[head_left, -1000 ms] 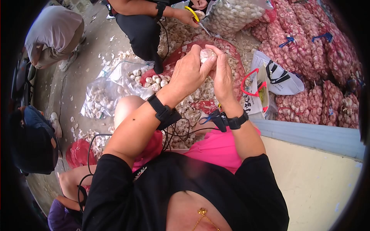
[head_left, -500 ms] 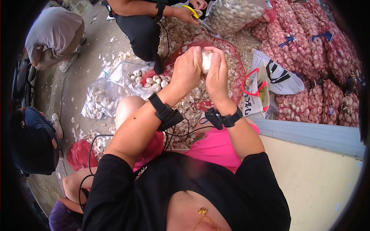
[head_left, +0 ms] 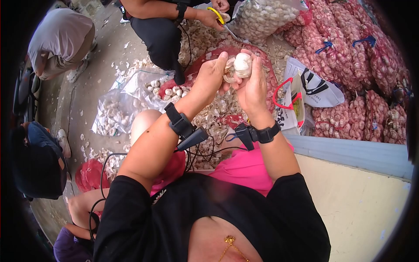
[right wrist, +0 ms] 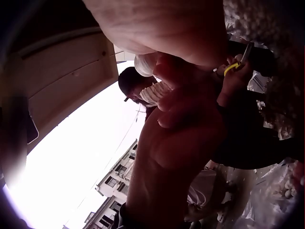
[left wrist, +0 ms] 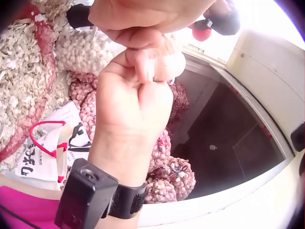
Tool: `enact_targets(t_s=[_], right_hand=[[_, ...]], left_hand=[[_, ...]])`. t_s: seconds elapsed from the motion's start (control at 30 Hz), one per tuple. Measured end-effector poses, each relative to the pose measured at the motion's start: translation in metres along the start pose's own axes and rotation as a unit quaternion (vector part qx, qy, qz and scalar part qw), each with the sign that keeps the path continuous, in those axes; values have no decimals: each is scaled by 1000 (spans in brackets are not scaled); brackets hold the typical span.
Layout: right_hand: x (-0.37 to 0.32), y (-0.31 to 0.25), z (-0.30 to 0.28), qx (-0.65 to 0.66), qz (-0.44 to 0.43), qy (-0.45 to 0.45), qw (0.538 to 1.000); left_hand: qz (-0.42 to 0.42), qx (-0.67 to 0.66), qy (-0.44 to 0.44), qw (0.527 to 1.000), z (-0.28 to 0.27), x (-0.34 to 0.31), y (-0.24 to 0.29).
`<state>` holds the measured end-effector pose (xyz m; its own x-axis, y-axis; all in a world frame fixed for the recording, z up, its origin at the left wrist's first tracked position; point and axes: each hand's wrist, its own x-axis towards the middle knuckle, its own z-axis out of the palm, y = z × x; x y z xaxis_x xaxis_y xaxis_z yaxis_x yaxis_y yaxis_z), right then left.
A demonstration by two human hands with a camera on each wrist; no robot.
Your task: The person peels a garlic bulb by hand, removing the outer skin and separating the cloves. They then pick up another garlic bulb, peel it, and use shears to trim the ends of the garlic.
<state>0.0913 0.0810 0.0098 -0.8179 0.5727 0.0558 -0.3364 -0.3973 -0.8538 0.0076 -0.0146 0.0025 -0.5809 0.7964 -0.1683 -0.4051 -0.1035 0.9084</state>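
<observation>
In the head view, a white garlic bulb (head_left: 242, 65) stands upright in my right hand (head_left: 254, 89), held between fingers and thumb. Close beside it, my left hand (head_left: 209, 76) holds loose garlic skin (head_left: 228, 72). Both hands are raised over the heap of skins. The right wrist view shows the ribbed piece of skin (right wrist: 155, 93) at the curled fingers of my left hand (right wrist: 181, 129). In the left wrist view, my left hand covers part of the bulb (left wrist: 170, 66), with my right hand (left wrist: 133, 95) below.
Garlic skins (head_left: 209, 118) and red mesh cover the ground. At left lies a clear plastic bag (head_left: 111, 111) of bulbs. A tote bag (head_left: 321, 89) with red handles stands at right, before stacked mesh sacks (head_left: 340, 48) of garlic. Opposite, another person holds yellow scissors (head_left: 217, 15).
The hands were closed together around the bulb; now they have parted a little. The bulb shows whiter in the right hand, and loose skin has come away into the left.
</observation>
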Motion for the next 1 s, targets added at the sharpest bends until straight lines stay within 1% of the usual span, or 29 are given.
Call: enact_targets(t_s=[0.03,0.07,0.1,0.13,0.17,0.2,0.23,0.27,0.3,0.33,0.4,0.43,0.47,0.5,0.53,0.6,0.63,0.67,0.7,0.73,0.8,0.83,0.9,0.93,1.0], right_hand=[[2,2,-2,-64,-44,6,997],[2,1,-2,-65,-44,6,997],[2,0,0,-133,-85,12,987],[1,-1,2,-199,-125,17,972],[0,-2,3,-199,-125,16,972],[-1,-4,3,-244,-153,3,958],[-3,-5,4,-289,-181,-10,940],[-4,-5,4,-289,-181,-10,940],[-4,-5,5,-318,-203,-7,926],[-5,-4,6,-347,-226,-4,910],[-7,2,3,-342,-215,4,915],[-7,3,3,-353,-222,10,909],[-8,4,4,-362,-229,15,903],[-8,4,4,-353,-221,14,909],[-6,4,2,-352,-221,15,909],[-4,3,-2,-410,-233,-2,882],[-4,4,-3,-410,-233,-1,882],[-4,4,-3,-338,-171,0,926],[-4,5,-3,-261,-107,2,959],[-5,2,-3,-261,-107,2,959],[-8,-7,-2,-169,1,-26,985],[-7,-8,1,-169,0,-25,985],[-6,-6,7,-157,-42,8,987],[-6,-6,5,-157,-42,9,987],[-2,-3,1,-108,-45,50,992]], left_hand=[[29,26,9,999,5,-4,5],[29,25,8,999,8,-3,2],[108,151,59,981,9,-1,-3],[183,274,109,938,11,0,-7],[305,280,117,903,14,1,-11],[305,280,118,902,14,-2,-8],[285,310,99,901,14,-5,-3],[264,340,79,899,16,-8,1],[287,351,89,887,18,-11,3],[287,351,89,887,17,-11,3],[278,374,88,881,14,-12,3],[277,374,88,880,14,-11,2],[288,376,105,875,14,-10,0],[298,377,123,868,14,-9,-1],[298,377,123,868,14,-8,-3],[283,337,145,886,15,-7,-7],[283,337,145,886,12,-4,-10],[276,330,152,890,7,2,-14],[269,323,159,893,4,5,-16],[269,323,159,893,4,6,-19],[214,224,132,942,7,8,-19],[215,225,131,941,7,7,-17],[133,91,107,981,10,1,-11],[132,90,107,981,11,0,-9],[53,-67,137,987,12,-1,-7]])
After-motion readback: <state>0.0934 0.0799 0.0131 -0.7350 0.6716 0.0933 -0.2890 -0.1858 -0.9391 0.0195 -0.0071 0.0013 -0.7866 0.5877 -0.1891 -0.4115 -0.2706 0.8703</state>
